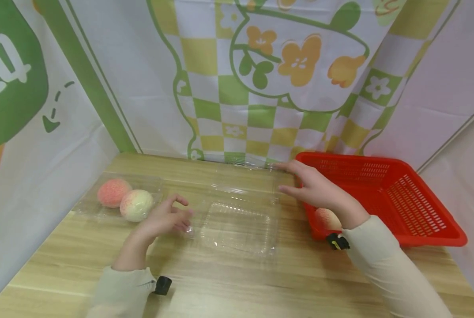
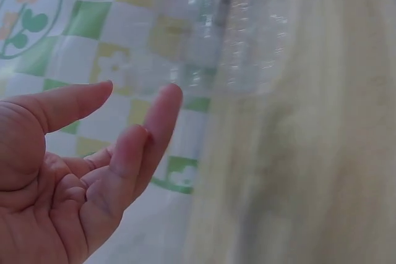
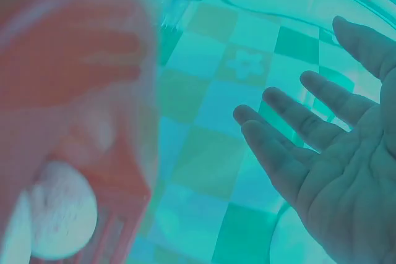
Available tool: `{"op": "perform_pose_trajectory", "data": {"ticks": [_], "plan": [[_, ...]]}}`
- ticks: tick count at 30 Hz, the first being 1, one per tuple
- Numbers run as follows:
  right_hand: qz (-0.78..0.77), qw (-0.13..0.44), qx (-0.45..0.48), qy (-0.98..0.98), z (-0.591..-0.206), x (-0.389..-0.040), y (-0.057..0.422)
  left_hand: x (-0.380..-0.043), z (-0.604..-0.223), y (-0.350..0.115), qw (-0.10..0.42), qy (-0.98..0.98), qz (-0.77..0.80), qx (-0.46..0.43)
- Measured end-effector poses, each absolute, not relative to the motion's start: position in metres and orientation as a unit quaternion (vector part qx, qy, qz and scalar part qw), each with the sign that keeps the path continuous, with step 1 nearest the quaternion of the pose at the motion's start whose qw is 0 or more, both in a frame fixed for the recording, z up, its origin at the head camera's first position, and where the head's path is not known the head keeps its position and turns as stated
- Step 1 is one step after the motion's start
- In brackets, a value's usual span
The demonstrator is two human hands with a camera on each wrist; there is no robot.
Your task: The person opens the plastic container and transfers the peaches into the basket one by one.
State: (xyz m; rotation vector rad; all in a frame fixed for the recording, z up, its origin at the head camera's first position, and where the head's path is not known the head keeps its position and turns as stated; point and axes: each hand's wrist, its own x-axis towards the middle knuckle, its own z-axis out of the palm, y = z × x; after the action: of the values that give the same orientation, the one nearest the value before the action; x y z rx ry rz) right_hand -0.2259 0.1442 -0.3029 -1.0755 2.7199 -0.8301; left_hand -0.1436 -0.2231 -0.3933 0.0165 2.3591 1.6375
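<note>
An opened clear plastic clamshell box lies in the middle of the table, its lid folded back towards the curtain. Left of the box is my left hand, with fingers loosely bent and nothing held. My right hand hovers between the lid and the red basket, its fingers spread and holding nothing. Its fingertips come close to the lid's right edge; whether they touch it, I cannot tell. A pink peach-like ball and a paler one sit in another clear container at the left.
On the right stands a red plastic basket with slotted walls. Inside its near left corner is a peach-like ball, partly behind my right wrist. A patterned curtain hangs along the table's far edge.
</note>
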Motion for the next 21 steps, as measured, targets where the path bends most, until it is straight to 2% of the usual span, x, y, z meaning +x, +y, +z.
{"op": "perform_pose_trajectory", "data": {"ticks": [6, 14, 21], "plan": [[-0.319, 0.081, -0.361, 0.873, -0.305, -0.231, 0.120, -0.139, -0.370, -0.240, 0.096, 0.842, 0.529, 0.038], [-0.345, 0.113, -0.377, 0.852, -0.308, -0.239, 0.083, -0.142, -0.354, -0.268, -0.026, 0.886, 0.458, 0.063], [-0.380, 0.147, -0.373, 0.834, -0.312, -0.243, 0.045, -0.149, -0.339, -0.293, -0.049, 0.905, 0.416, 0.073]]}}
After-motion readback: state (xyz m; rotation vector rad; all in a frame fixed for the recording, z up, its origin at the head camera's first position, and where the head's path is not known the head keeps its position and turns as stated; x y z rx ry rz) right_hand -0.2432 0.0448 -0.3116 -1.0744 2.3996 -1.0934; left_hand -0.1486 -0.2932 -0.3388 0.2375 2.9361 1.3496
